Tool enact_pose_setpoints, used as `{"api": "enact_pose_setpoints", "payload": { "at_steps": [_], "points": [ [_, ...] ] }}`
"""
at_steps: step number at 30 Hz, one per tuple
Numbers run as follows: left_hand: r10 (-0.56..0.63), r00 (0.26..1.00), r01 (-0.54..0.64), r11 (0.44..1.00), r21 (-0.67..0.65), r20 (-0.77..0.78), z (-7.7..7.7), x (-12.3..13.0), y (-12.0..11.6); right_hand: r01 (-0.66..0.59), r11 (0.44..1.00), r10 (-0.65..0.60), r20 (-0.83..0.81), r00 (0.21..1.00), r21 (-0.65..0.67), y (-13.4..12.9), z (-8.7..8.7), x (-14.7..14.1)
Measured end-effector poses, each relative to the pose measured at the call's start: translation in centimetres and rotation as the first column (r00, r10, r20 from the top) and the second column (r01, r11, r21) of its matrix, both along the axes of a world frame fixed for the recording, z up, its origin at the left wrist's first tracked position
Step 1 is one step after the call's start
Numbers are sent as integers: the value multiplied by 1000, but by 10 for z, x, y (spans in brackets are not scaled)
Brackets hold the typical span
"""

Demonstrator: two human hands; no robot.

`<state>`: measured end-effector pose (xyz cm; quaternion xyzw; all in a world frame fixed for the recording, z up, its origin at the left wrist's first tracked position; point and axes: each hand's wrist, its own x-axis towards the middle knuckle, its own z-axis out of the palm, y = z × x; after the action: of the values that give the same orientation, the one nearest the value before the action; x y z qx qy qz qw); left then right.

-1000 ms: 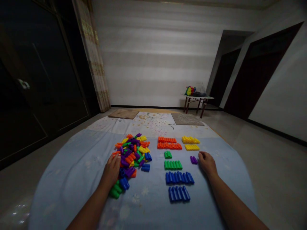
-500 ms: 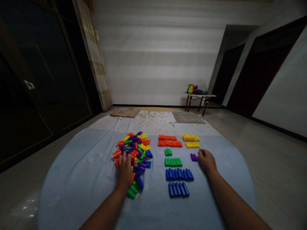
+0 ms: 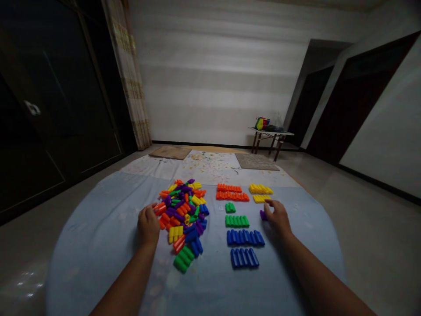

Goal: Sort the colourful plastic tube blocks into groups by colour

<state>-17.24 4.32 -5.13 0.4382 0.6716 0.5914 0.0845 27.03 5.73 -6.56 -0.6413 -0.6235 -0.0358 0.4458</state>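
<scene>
Resting at the left edge of the mixed pile (image 3: pixel 187 204) of plastic blocks, the left hand (image 3: pixel 148 226) has its fingers bent against an orange block (image 3: pixel 160 208); I cannot tell whether they pinch it or only touch it. That block lies just to the right of these fingers, on the pile's left flank, its tubes slanting from near left to far right, and the left hand is plainly the nearer one.

Well to the right of the pile, the right hand (image 3: pixel 278 218) curves its fingers over a purple block (image 3: pixel 263 215), which shows on their pile-facing side. The hand covers much of it, so neither its long axis nor any grip on it can be made out; the right hand is much the nearer.

Further out, a green block (image 3: pixel 183 259) marks the pile's near edge. To the right of the pile lie green rows (image 3: pixel 237 220), with orange rows (image 3: pixel 232 196) level with its far part, yellow rows (image 3: pixel 261 189) farther right, and blue rows (image 3: pixel 245 237) level with its near part, all on the cloth-covered worktop (image 3: pixel 210 292).
</scene>
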Motion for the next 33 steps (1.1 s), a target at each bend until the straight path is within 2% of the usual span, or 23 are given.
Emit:
{"api": "enact_pose_setpoints", "payload": {
  "at_steps": [2,3,5,7,9,13,17,20,22,24,26,27,29,31,33],
  "points": [
    [10,1000,-10,1000,-2,27,-3,1,-2,-172,985,172,16,985,22,-8,19,-36],
    [11,999,-11,1000,-3,41,-4,2,-3,-272,962,272,22,962,-6,-14,29,-57],
    [14,998,-15,1000,1,60,-6,3,-4,-466,879,470,17,883,-99,-25,45,-104],
    [15,997,-16,1000,11,71,-7,3,-5,-611,764,627,12,779,-208,-36,56,-147],
    [10,997,-12,1000,23,76,-9,3,-5,-653,700,686,21,727,-289,-44,61,-181],
    [-17,997,14,999,41,81,-13,2,-5,-611,646,717,89,692,-457,-50,63,-217],
    [-50,995,45,997,55,82,-15,4,-6,-594,605,731,73,679,-530,-56,67,-223],
    [-58,993,51,996,72,98,-15,5,-7,-586,600,707,18,707,-544,-61,72,-215],
    [-58,993,50,996,78,103,-15,5,-7,-532,638,659,38,751,-557,-63,74,-205],
    [-59,992,50,995,82,112,-15,4,-7,-428,713,587,141,797,-555,-65,74,-193],
    [-69,989,57,994,94,131,-15,4,-8,-322,772,526,267,807,-548,-68,72,-183],
    [-73,988,59,993,101,139,-15,4,-8,-291,778,521,313,794,-556,-70,72,-179],
    [-77,987,62,992,109,138,-15,4,-9,-308,722,597,333,730,-619,-74,71,-172],
    [-70,991,58,993,106,116,-15,4,-9,-387,606,716,266,645,-695,-77,74,-167],
    [-65,994,56,993,101,87,-16,3,-9,-462,511,782,168,601,-725,-79,78,-160]
  ]
}}
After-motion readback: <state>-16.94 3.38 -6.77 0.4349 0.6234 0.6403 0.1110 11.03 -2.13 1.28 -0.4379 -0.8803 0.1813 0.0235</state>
